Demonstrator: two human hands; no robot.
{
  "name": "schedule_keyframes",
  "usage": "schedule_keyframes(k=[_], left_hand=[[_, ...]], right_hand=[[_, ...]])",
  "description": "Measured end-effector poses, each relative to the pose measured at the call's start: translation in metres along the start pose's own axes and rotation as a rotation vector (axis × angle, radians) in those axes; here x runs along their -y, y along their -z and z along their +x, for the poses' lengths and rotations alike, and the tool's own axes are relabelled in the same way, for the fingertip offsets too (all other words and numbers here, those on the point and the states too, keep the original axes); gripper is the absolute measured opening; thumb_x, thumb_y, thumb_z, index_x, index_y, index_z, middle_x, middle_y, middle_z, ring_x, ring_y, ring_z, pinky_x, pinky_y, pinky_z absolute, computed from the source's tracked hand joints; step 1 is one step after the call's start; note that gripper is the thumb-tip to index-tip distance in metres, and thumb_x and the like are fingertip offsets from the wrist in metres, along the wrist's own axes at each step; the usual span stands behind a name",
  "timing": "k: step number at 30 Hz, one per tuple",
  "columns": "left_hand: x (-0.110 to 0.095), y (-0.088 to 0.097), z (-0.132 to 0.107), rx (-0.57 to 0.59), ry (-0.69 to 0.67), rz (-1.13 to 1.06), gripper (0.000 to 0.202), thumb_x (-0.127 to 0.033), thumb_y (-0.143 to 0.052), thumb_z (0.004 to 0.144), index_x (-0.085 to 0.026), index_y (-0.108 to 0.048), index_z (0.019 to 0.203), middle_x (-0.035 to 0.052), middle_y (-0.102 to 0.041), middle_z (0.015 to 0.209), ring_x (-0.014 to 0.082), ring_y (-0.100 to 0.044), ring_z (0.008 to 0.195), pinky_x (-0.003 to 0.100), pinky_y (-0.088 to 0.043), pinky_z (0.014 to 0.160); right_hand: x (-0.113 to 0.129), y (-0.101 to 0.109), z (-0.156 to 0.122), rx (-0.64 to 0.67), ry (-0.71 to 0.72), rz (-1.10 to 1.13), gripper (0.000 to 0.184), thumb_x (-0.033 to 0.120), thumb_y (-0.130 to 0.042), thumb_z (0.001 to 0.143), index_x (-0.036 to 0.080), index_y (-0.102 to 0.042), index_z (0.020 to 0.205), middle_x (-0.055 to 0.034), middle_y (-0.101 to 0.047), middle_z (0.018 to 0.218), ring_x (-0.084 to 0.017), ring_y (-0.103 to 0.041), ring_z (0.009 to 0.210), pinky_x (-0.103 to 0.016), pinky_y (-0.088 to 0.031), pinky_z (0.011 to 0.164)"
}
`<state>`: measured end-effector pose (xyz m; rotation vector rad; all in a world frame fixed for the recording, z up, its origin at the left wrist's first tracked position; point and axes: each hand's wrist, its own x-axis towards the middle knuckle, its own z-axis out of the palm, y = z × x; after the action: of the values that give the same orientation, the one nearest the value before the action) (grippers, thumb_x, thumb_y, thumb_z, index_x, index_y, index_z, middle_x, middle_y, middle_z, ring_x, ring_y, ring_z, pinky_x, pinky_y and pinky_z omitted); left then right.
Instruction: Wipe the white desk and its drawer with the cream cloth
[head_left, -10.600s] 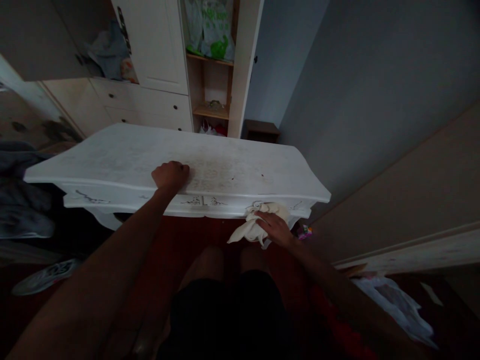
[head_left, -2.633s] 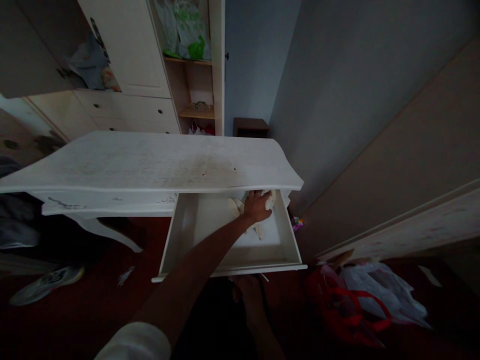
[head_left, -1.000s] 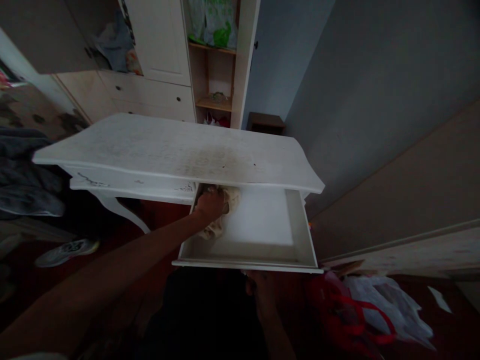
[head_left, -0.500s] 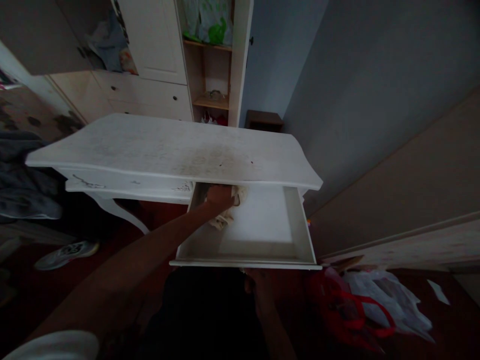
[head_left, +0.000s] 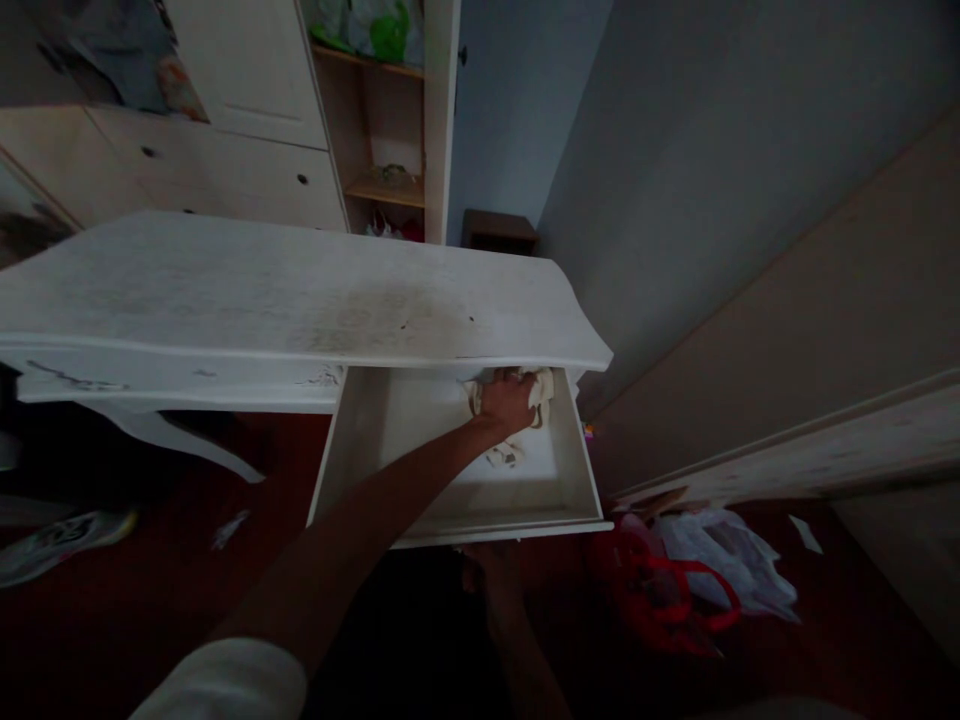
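Note:
A white drawer (head_left: 420, 440) is pulled out of a white table (head_left: 247, 280) with scuffed, darkened patches on its top. My left hand (head_left: 510, 403) reaches inside, closed on a crumpled cream cloth (head_left: 541, 388) that it presses to the drawer bottom near the right side wall. A loose part of the cloth hangs out below the hand. My right hand (head_left: 491, 572) is under the drawer's front edge, fingers curled up against it and partly hidden by the front panel and the dark.
A white wardrobe (head_left: 247, 70) with shelves stands behind the table, and a small brown box-like piece (head_left: 499, 225) beside it. On the red floor at right lie a red bag (head_left: 645, 590) and a white plastic bag (head_left: 727, 560). A shoe (head_left: 67, 540) shows at left.
My left hand has slid the cloth from the drawer's left rear to its right rear. My right hand stays at the front edge. The camera view has turned slightly right.

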<state>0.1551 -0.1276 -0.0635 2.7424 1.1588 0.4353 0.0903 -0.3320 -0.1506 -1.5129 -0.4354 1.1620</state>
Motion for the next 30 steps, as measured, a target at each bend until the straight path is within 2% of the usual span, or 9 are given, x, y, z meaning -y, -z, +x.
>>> schedule_keyframes(k=[3, 9, 13, 15, 19, 24, 27, 30], left_hand=[[-0.013, -0.006, 0.006, -0.019, 0.016, -0.063, 0.056, -0.039, -0.063, 0.076, -0.021, -0.055, 0.129, 0.011, -0.056, 0.129, 0.033, -0.051, 0.112, 0.041, -0.051, 0.081], [-0.002, -0.002, 0.01, -0.06, 0.183, -0.386, 0.044, -0.031, -0.057, 0.081, -0.031, -0.061, 0.124, 0.0007, -0.066, 0.116, 0.0222, -0.06, 0.104, 0.034, -0.049, 0.092], [-0.013, 0.002, 0.001, -0.162, 0.076, -0.551, 0.046, -0.027, -0.057, 0.081, -0.028, -0.06, 0.128, 0.0002, -0.059, 0.129, 0.0175, -0.055, 0.115, 0.028, -0.043, 0.101], [-0.024, 0.003, -0.004, -0.16, 0.006, -0.57, 0.05, -0.027, -0.058, 0.082, -0.025, -0.057, 0.132, 0.0023, -0.054, 0.136, 0.0176, -0.051, 0.122, 0.028, -0.04, 0.105], [-0.035, 0.009, -0.013, -0.046, -0.063, -0.445, 0.058, -0.034, -0.059, 0.083, -0.025, -0.048, 0.14, 0.0061, -0.044, 0.145, 0.0228, -0.043, 0.129, 0.034, -0.039, 0.107], [-0.026, 0.025, -0.031, 0.133, -0.249, -0.233, 0.064, -0.033, -0.061, 0.081, -0.034, -0.043, 0.142, 0.0075, -0.031, 0.149, 0.0305, -0.041, 0.129, 0.042, -0.044, 0.1], [-0.022, 0.033, -0.043, 0.269, -0.376, -0.241, 0.065, -0.033, -0.059, 0.082, -0.038, -0.039, 0.143, 0.0084, -0.031, 0.146, 0.0274, -0.05, 0.121, 0.039, -0.047, 0.095], [-0.024, 0.041, -0.053, 0.371, -0.494, -0.271, 0.064, -0.034, -0.057, 0.082, -0.036, -0.039, 0.144, 0.0097, -0.035, 0.141, 0.0231, -0.056, 0.112, 0.035, -0.047, 0.094]], right_hand=[[-0.002, 0.001, 0.001, 0.001, -0.011, 0.006, 0.03, 0.044, -0.066, 0.065, 0.014, -0.064, 0.06, -0.0001, -0.049, 0.045, -0.009, -0.04, 0.04, -0.023, -0.028, 0.041], [-0.003, -0.002, 0.0, -0.01, -0.017, 0.036, 0.033, 0.045, -0.067, 0.063, 0.014, -0.061, 0.059, 0.0001, -0.05, 0.047, -0.008, -0.038, 0.039, -0.023, -0.027, 0.041], [-0.001, -0.003, -0.001, -0.013, -0.013, 0.043, 0.033, 0.046, -0.069, 0.062, 0.014, -0.062, 0.061, 0.0006, -0.051, 0.048, -0.008, -0.039, 0.04, -0.023, -0.03, 0.042], [0.0, -0.003, -0.001, -0.012, -0.016, 0.042, 0.032, 0.045, -0.07, 0.062, 0.015, -0.061, 0.059, 0.0016, -0.048, 0.046, -0.008, -0.038, 0.04, -0.023, -0.03, 0.042], [0.002, -0.003, -0.001, -0.009, -0.02, 0.05, 0.033, 0.046, -0.07, 0.062, 0.015, -0.06, 0.058, 0.0012, -0.048, 0.045, -0.009, -0.039, 0.041, -0.023, -0.031, 0.042], [0.001, -0.004, -0.001, 0.011, -0.018, 0.075, 0.033, 0.044, -0.069, 0.063, 0.014, -0.059, 0.055, 0.0012, -0.047, 0.042, -0.008, -0.038, 0.039, -0.023, -0.03, 0.043], [0.001, -0.004, 0.0, 0.018, -0.022, 0.089, 0.031, 0.042, -0.069, 0.063, 0.014, -0.059, 0.055, 0.0016, -0.047, 0.041, -0.007, -0.037, 0.038, -0.022, -0.03, 0.042], [0.005, -0.005, 0.001, 0.031, -0.03, 0.09, 0.033, 0.042, -0.068, 0.062, 0.014, -0.056, 0.05, 0.0021, -0.043, 0.037, -0.007, -0.036, 0.035, -0.021, -0.027, 0.04]])
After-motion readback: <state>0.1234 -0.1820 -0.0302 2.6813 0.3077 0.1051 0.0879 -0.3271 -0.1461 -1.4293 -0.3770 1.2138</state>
